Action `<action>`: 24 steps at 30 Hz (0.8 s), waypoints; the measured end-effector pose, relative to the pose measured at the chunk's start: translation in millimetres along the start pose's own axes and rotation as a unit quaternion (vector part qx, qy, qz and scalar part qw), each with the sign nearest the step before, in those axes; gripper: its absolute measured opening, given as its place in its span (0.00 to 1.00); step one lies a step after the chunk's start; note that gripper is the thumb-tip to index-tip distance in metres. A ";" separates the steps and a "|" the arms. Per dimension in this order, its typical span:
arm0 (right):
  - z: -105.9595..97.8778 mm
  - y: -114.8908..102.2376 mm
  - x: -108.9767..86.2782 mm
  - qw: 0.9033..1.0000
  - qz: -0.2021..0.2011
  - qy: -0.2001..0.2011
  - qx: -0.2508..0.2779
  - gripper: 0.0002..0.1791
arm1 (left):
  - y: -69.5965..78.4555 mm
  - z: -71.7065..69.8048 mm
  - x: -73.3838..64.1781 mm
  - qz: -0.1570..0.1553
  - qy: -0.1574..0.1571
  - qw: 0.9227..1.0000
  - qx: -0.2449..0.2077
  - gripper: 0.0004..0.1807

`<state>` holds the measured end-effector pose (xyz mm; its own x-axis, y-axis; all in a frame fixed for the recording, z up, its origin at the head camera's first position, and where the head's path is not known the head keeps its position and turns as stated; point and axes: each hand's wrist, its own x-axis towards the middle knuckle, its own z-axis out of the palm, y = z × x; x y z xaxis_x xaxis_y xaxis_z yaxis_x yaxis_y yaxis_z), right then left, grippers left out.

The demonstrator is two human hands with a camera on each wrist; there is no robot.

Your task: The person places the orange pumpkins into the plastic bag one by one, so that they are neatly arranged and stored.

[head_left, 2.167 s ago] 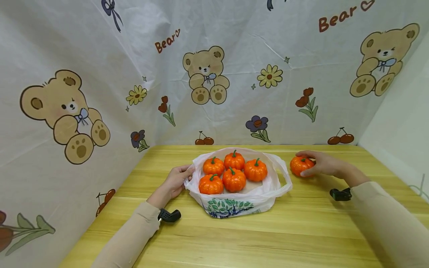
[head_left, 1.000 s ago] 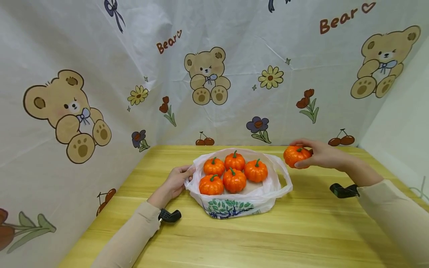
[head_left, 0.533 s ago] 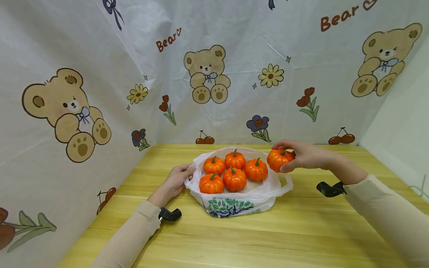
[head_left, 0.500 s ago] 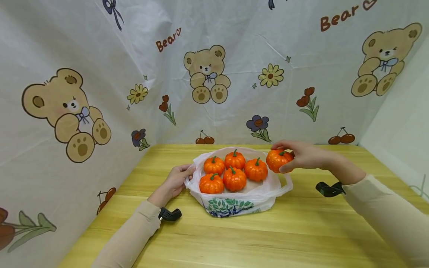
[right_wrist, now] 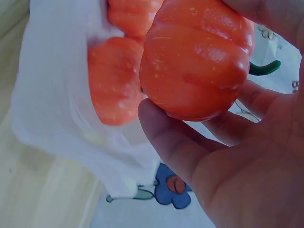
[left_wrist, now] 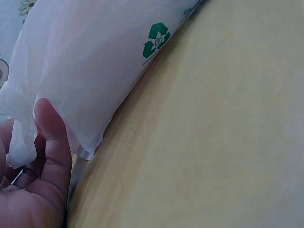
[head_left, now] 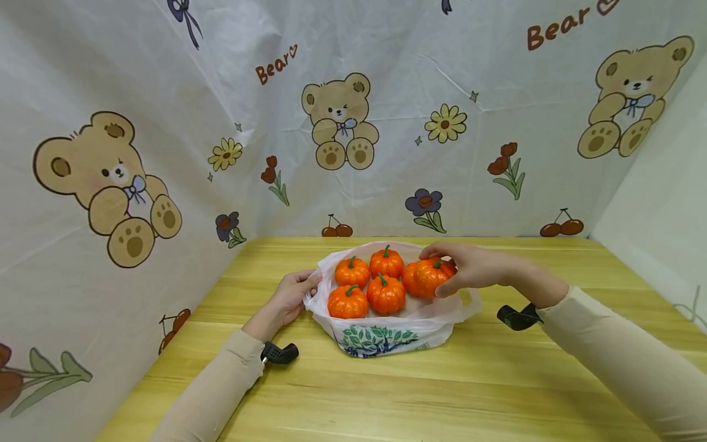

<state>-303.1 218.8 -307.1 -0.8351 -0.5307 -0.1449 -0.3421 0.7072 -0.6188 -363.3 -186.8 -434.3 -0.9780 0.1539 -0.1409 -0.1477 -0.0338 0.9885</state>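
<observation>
A white plastic bag point(head_left: 386, 337) with a green and blue tree print stands with its mouth wide on the table. Several small orange pumpkins point(head_left: 386, 295) with green stems sit inside it. My left hand point(head_left: 289, 299) pinches the bag's left rim; in the left wrist view, thumb and fingers hold the bunched plastic point(left_wrist: 23, 137). Over the bag's right side, my right hand point(head_left: 475, 267) grips another small pumpkin point(head_left: 433, 277), thumb on the near side and fingers behind. That pumpkin partly hides one in the bag. In the right wrist view the held pumpkin point(right_wrist: 199, 61) looks raised above the others.
The wooden table point(head_left: 386, 393) meets a printed bear cloth point(head_left: 342, 202) hanging at the back and left. A plain white wall point(head_left: 657, 239) rises on the right. The bag's right handle loop point(head_left: 471, 304) lies below my right hand.
My right hand took the pumpkin from the table right of the bag, lifted it and carried it left over the bag's right side. The left hand and bag have stayed put.
</observation>
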 end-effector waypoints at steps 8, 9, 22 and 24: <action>18.6 4.0 6.9 1.000 -0.011 -0.021 0.005 0.36 | 1.2 0.6 -0.7 -0.001 -0.004 1.000 0.002 0.23; 20.1 4.5 6.9 1.000 -0.014 -0.021 0.006 0.36 | 1.1 0.5 -0.6 -0.001 -0.005 1.000 0.001 0.23; 37.9 11.1 3.8 0.999 -0.032 0.000 0.010 0.36 | 0.8 -0.8 -0.7 0.003 -0.005 1.000 0.002 0.24; 40.4 11.1 3.1 0.999 -0.034 0.006 0.003 0.37 | 1.1 -0.6 -1.1 0.004 -0.006 1.000 0.003 0.24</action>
<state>-292.1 206.2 -345.5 -0.8152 -0.5716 -0.0938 -0.3951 0.6672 -0.6314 -362.5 -187.5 -433.1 -0.9771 0.1662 -0.1332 -0.1399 -0.0294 0.9897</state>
